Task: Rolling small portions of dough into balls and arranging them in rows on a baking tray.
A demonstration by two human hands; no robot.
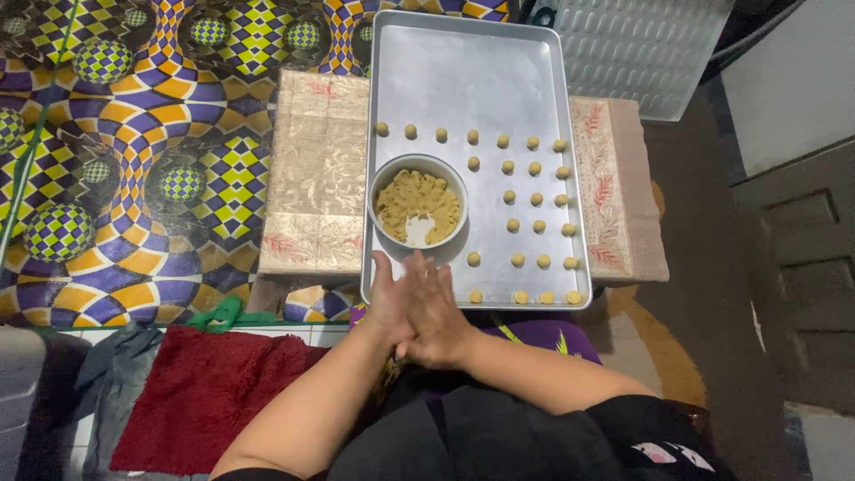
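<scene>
Dough, hidden, was pressed between the flat left hand [389, 298] and right hand [438, 313], fingers outstretched, by the tray's [463, 80] near edge.

I count twenty-five small round yellow dough balls [536, 199], one round white bowl [383, 183] of dough, one rectangular silver metal tray [463, 71], and two hands: my left hand [388, 301], my right hand [438, 319].

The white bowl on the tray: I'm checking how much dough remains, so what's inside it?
The white bowl holds pale yellow dough, with a bare white patch near its front. How deep the dough goes is hidden.
</scene>
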